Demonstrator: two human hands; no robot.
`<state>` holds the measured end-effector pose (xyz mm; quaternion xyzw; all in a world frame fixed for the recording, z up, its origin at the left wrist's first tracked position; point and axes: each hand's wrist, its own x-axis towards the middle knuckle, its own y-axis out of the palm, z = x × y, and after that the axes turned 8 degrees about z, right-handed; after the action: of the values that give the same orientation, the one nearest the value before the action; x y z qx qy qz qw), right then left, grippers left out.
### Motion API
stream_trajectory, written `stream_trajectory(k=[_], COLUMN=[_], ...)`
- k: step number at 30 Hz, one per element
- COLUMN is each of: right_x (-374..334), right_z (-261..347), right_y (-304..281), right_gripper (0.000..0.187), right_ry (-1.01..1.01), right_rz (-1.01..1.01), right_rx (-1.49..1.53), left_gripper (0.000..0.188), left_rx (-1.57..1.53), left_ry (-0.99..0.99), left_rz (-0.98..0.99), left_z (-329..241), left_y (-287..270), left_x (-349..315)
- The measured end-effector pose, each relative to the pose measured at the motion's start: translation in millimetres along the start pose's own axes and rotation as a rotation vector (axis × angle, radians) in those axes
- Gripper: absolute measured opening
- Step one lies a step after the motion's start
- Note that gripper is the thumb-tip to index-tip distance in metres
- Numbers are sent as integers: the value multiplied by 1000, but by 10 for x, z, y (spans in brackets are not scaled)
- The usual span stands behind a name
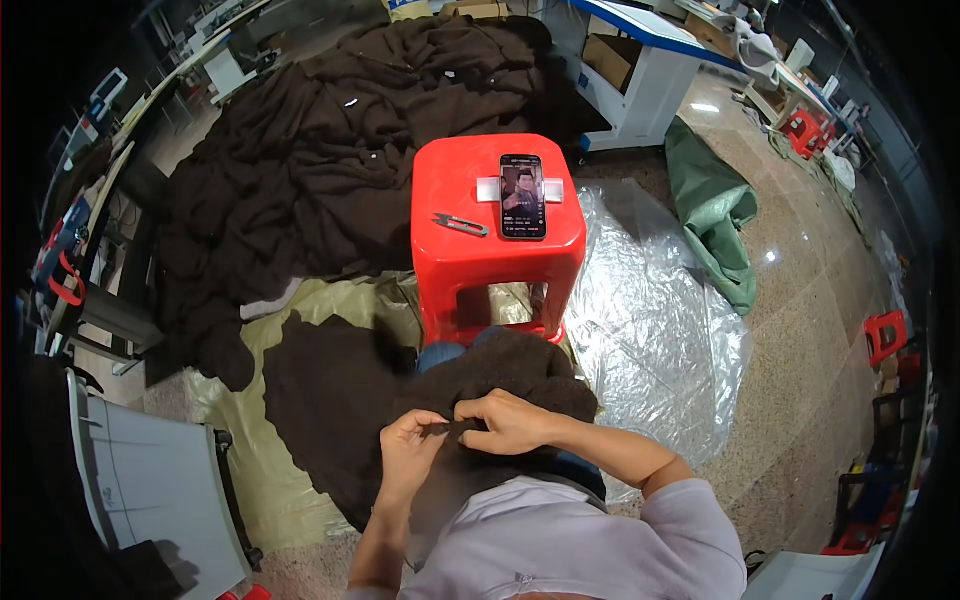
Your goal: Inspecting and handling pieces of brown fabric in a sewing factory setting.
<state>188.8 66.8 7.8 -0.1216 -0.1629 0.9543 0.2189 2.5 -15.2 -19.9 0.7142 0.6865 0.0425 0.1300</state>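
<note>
Brown fuzzy cloth lies over a lap

Low on the far left is a big grey panel. Next comes a yellow plastic sheet, flat on the floor. Behind it sits a huge dark pile, all folds and lumps (it has little white bits on it). The brown fuzzy cloth is on the person's lap and hangs down over the left side. The left hand has its grip pinched on a bit of this cloth. Past the knees stands a red stool, with small metal snips lying on the left part of its top. The right hand is just beside the left one, and its grip is pinched on the cloth too, with its fingers bent. On the stool's right part is a phone with its screen lit, and a white piece peeks out on both sides of it. Shiny clear plastic covers the floor next. Then there is a crumpled green sheet. Far right, another red stool shows near the edge.
</note>
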Motion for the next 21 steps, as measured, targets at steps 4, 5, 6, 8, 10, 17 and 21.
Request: stream_trajectory(k=[4, 5, 6, 8, 10, 17, 21], right_x=[27, 24, 27, 46, 57, 41, -23], right_z=[-48, -45, -39, -33, -57, -74, -187], right_y=[224, 308, 384, 476, 513, 439, 257], right_gripper=[16, 16, 17, 17, 18, 21, 17], right_ry=[-7, -57, -107, -174, -263, -208, -165], right_rz=[-160, -321, -482, -582, -703, -741, -774], right_rx=[66, -1, -67, -201, -270, -377, -163], left_gripper=[12, 12, 12, 12, 10, 26, 29], left_rx=[65, 65, 101, 137, 121, 298, 459], left_ry=[64, 64, 124, 184, 224, 185, 74], left_rz=[-78, -78, -165, -254, -302, -112, -93], left_z=[37, 27, 9, 17, 46, 29, 115], left_y=[47, 103, 190, 290, 322, 283, 107], left_x=[11, -2, -33, -83, -137, 47, 22])
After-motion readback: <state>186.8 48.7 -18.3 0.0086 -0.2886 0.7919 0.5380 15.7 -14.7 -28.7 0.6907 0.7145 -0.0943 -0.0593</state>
